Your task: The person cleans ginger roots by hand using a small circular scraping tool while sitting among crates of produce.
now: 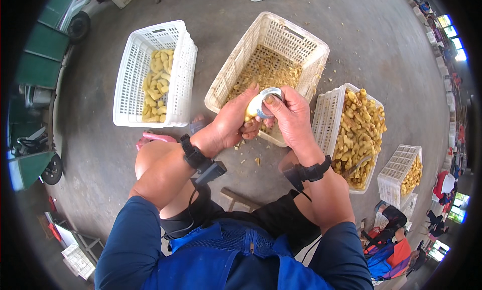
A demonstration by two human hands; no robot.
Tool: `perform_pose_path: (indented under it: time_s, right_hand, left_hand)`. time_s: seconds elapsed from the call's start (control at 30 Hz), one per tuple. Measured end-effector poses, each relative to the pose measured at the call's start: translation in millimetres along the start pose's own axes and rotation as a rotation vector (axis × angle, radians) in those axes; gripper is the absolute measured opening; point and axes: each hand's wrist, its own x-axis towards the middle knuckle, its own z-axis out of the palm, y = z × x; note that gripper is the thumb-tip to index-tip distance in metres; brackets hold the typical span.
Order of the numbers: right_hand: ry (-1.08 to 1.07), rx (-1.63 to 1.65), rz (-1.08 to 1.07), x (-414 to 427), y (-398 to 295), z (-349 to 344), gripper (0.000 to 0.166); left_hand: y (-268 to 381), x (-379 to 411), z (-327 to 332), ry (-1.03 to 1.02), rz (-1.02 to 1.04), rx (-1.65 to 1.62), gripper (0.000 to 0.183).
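My left hand (234,118) grips a pale yellow ginger root (251,110), mostly hidden by my fingers. A ring-shaped metal tool (268,94) is in my right hand (293,114), pressed against the ginger or very close to it. Both hands are over the near end of a white plastic crate (214,90) strewn with yellow-brown peelings (273,69). To the left stands another white crate (130,79), with peeled ginger pieces (158,84) at its bottom. A third crate (327,118), on the right, is heaped with brownish unpeeled ginger (357,135).
A smaller crate (393,173) of ginger stands farther right, near a seated person (391,248). Scraps (257,161) lie on the concrete floor between my feet. A wooden stool (239,199) shows beneath me. At the left is a green vehicle (41,56) with wheels.
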Motion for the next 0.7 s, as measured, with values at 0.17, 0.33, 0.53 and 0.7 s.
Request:
perform_pose_path:
  time_s: [0.17, 0.33, 0.53, 0.7]
  right_hand:
    - [0.198, -0.16, -0.017, 18, 10, -30, 0.023]
    - [0.189, -0.059, -0.075, 8, 0, -18, 0.021]
    - [0.034, 0.035, -0.016, -1, 2, 5, 0.02]
    - [0.168, -0.212, -0.085, 6, 2, -3, 0.022]
  left_hand:
    - [-6, 0, -10, 0.028, -0.006, -0.039, 0.053]
    - [-3, 3, -16, -0.039, -0.011, 0.005, 0.065]
    - [-4, 3, -11, -0.006, 0.03, -0.01, 0.061]
    - [-7, 4, -17, -0.007, 0.013, -0.028, 0.057]
